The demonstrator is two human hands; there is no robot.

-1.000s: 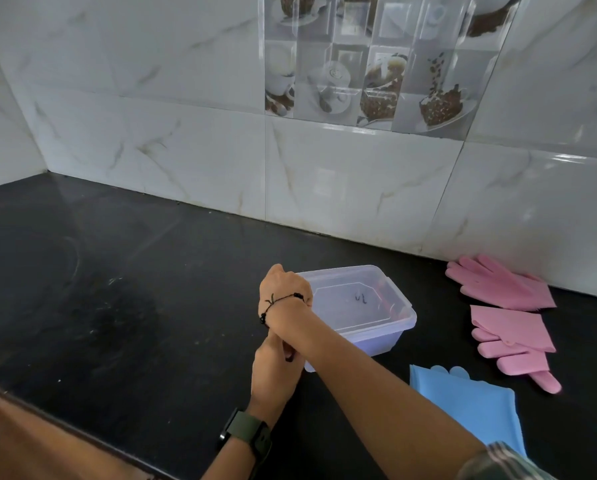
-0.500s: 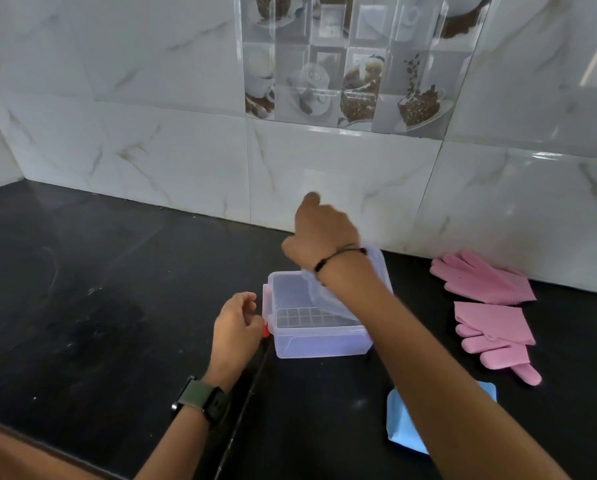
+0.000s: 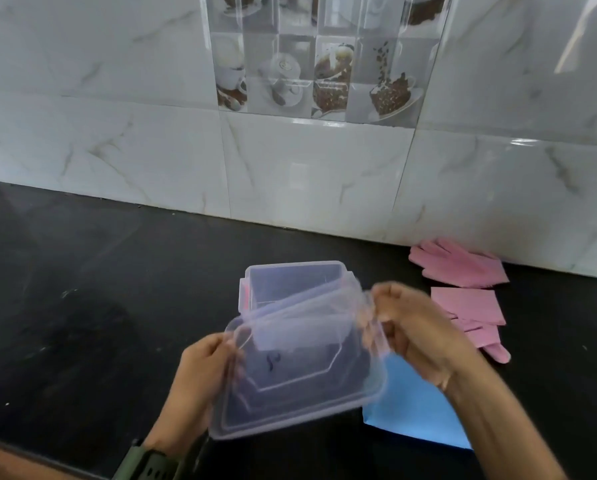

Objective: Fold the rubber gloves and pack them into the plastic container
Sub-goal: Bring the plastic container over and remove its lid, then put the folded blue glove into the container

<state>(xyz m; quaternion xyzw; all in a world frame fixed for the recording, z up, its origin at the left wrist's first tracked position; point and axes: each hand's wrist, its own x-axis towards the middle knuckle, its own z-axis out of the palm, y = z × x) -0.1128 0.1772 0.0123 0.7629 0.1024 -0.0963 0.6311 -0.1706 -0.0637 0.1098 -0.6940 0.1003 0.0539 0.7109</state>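
Note:
The clear plastic container (image 3: 255, 289) stands open on the black counter, mid-frame. Its clear lid (image 3: 300, 379) is off and tilted in the air in front of it. My left hand (image 3: 203, 368) grips the lid's left edge and my right hand (image 3: 408, 327) grips its right edge. A pink rubber glove (image 3: 460, 263) lies flat by the wall at the right. A folded pink glove (image 3: 467, 308) lies just in front of it. A blue glove (image 3: 415, 417) lies on the counter under my right forearm, partly hidden.
The black counter (image 3: 82, 306) stretches left of the container. A white tiled wall (image 3: 151, 150) closes off the back. The counter's front edge (image 3: 30, 452) runs along the bottom left.
The lid has come off the container; both hands now hold it tilted in front of the open box. The view has shifted left and closer.

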